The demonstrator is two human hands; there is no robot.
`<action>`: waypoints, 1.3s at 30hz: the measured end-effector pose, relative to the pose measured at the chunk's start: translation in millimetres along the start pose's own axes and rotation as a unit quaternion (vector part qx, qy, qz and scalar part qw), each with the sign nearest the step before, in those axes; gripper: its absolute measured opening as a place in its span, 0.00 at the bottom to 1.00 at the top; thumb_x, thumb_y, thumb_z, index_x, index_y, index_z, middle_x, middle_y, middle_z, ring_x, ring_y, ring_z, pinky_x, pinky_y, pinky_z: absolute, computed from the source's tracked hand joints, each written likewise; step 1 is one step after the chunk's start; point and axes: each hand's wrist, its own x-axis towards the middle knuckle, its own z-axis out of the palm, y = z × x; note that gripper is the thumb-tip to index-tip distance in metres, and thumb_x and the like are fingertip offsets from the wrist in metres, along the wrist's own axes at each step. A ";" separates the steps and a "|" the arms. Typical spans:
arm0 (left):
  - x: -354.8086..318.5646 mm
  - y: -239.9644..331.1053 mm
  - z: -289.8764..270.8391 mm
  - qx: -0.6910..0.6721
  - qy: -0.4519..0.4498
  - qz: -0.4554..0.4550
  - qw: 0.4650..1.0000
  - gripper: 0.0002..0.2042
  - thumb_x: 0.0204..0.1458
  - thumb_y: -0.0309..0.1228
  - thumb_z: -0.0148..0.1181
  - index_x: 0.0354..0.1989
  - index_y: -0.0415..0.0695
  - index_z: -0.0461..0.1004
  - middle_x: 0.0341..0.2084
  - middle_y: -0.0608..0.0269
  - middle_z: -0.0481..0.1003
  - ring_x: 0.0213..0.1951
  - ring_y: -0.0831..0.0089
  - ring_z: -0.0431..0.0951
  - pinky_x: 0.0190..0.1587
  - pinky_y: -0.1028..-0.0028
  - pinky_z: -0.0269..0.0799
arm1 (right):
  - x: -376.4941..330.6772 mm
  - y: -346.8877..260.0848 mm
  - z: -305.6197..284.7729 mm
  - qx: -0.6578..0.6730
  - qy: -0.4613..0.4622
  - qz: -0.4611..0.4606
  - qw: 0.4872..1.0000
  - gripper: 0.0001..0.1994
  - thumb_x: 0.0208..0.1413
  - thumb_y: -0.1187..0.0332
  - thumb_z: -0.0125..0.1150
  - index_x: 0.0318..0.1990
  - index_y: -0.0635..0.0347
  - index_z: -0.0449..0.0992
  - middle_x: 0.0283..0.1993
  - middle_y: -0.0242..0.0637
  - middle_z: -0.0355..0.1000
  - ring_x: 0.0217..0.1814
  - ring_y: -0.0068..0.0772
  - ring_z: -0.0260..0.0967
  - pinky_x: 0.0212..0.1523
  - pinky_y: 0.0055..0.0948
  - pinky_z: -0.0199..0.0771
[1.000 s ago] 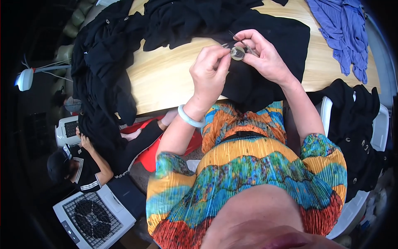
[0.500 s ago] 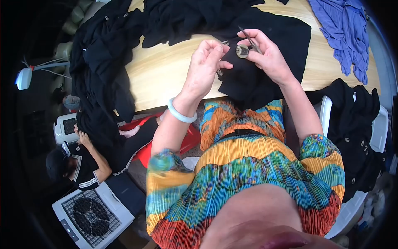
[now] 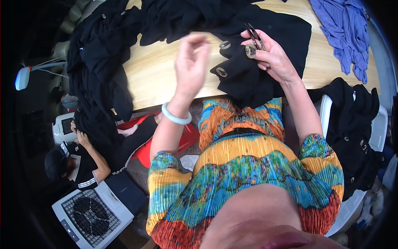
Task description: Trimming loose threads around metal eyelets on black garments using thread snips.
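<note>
My right hand is closed round a pair of dark thread snips, blades pointing up and apart. Its thumb lies at a large marbled button on the black garment, pinching there. Two more such buttons show to the left, an upper button and a lower button, both on the garment's edge. Over the bare wood to the left, my left hand is raised, touching nothing I can see. Motion smears its fingers. A pale bangle circles that wrist.
More black garments cover the left of the wooden table. Purple cloth hangs at the far right. Black buttoned garments fill a white bin on the right. A co-worker sits at lower left beside a fan unit.
My left hand has drawn away leftward from the garment edge, leaving two buttons in plain sight. My right hand has shifted slightly right, and the snips' blades now show apart.
</note>
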 end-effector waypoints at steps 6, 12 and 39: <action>-2.8 20.3 24.3 0.153 -0.073 0.124 0.978 0.13 0.36 0.22 0.62 0.34 0.39 0.73 0.26 0.58 0.70 0.27 0.69 0.73 0.30 0.76 0.69 | 1.5 -0.1 2.5 -0.040 -0.010 -0.002 0.999 0.18 0.49 0.75 0.50 0.49 0.61 0.61 0.35 0.23 0.67 0.19 0.06 0.51 0.16 0.07 0.48; -2.5 23.1 24.2 0.147 -0.102 0.111 0.978 0.10 0.38 0.20 0.60 0.32 0.41 0.74 0.22 0.60 0.70 0.26 0.69 0.73 0.27 0.76 0.68 | 0.6 -3.5 3.1 -0.094 -0.034 -0.068 0.993 0.18 0.48 0.78 0.49 0.48 0.64 0.60 0.42 0.32 0.64 0.37 0.16 0.63 0.36 0.14 0.66; -8.1 20.8 10.1 -0.050 -0.080 -0.123 0.988 0.03 0.46 0.23 0.54 0.28 0.37 0.72 0.36 0.62 0.69 0.27 0.82 0.69 0.29 0.83 0.67 | 3.4 13.7 13.6 -0.170 0.054 -0.073 0.981 0.16 0.48 0.76 0.53 0.46 0.63 0.63 0.34 0.33 0.69 0.39 0.17 0.65 0.41 0.16 0.63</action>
